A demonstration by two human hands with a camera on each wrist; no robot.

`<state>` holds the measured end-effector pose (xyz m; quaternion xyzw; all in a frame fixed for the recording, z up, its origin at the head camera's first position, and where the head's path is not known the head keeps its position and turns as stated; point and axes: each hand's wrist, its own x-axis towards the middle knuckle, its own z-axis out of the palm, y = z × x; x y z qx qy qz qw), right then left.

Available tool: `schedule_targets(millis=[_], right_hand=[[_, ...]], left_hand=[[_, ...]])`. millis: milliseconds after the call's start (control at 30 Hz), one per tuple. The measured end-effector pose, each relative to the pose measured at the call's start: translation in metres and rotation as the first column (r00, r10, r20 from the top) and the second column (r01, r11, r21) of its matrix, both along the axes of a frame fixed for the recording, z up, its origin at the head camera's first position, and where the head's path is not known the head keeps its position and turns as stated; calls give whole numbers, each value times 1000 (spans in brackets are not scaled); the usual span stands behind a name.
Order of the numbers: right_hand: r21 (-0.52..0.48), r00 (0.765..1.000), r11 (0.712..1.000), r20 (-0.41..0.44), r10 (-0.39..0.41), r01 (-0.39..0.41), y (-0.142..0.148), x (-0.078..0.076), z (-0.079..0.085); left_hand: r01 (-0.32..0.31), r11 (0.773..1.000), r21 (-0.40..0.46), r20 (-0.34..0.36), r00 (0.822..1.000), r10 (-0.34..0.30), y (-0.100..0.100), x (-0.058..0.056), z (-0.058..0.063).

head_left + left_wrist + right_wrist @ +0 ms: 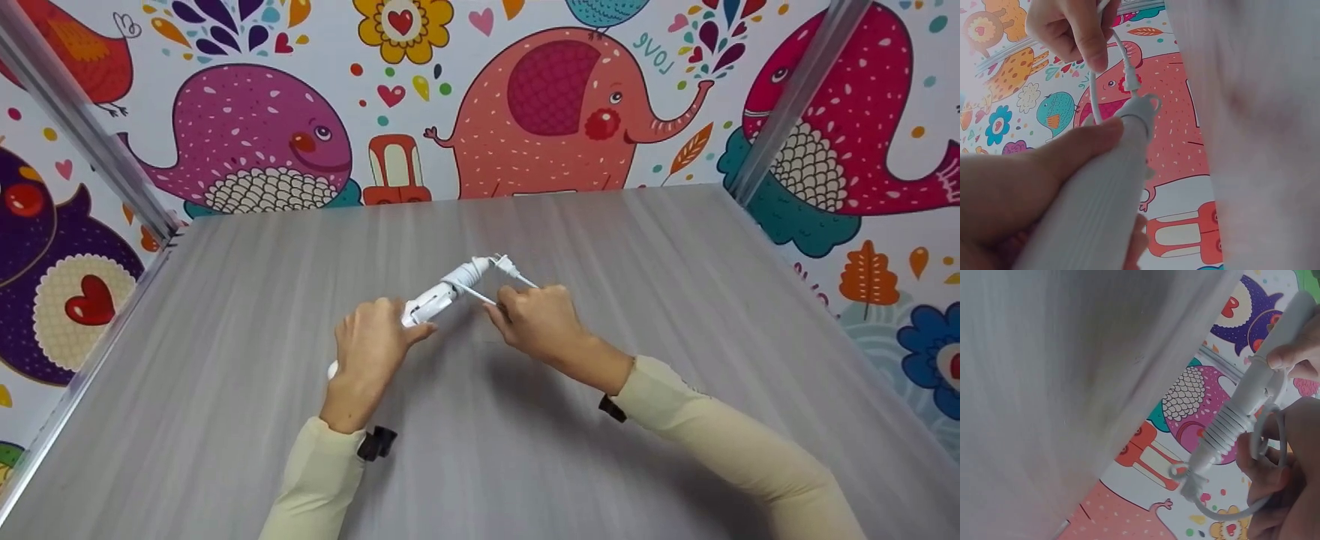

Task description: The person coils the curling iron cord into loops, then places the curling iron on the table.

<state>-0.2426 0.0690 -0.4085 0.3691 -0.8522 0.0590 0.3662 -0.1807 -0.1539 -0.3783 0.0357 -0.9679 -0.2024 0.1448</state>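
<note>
My left hand (371,341) grips a white curling iron (431,304) round its thick body, with the thumb along its near side. The iron is held tilted over the table, far end up to the right. Its white cord (1224,430) is wound in several tight turns round the handle near that end. A free length runs to my right hand (544,319), whose thumb and fingers pinch it. In the right wrist view a loose loop of cord hangs about these fingers. The two-pin plug (507,265) dangles beside the iron's tip.
Both hands are above a grey wood-grain table (247,300). A wall printed with cartoon animals (405,97) stands behind it and along the sides. Metal posts (795,97) rise at the back corners.
</note>
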Motion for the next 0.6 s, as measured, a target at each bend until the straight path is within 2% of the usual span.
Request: schedule_targets(millis=[67, 133, 267, 400, 600], right_hand=[[-21, 994, 1000, 105, 10, -8, 1, 1, 0], [-43, 978, 999, 209, 17, -8, 2, 2, 0], [-48, 922, 999, 388, 16, 3, 1, 4, 0], [-49, 831, 998, 554, 48, -25, 1, 3, 1], [-121, 656, 984, 734, 176, -128, 7, -7, 1]], left_hand=[[1, 1000, 9, -31, 1000, -1, 0, 0, -2], [3, 1000, 0, -66, 998, -3, 0, 0, -2], [11, 1000, -27, -114, 993, -14, 1, 0, -3], [23, 1000, 2, -122, 992, -23, 2, -1, -2], [45, 995, 93, -108, 994, -34, 2, -1, 2]])
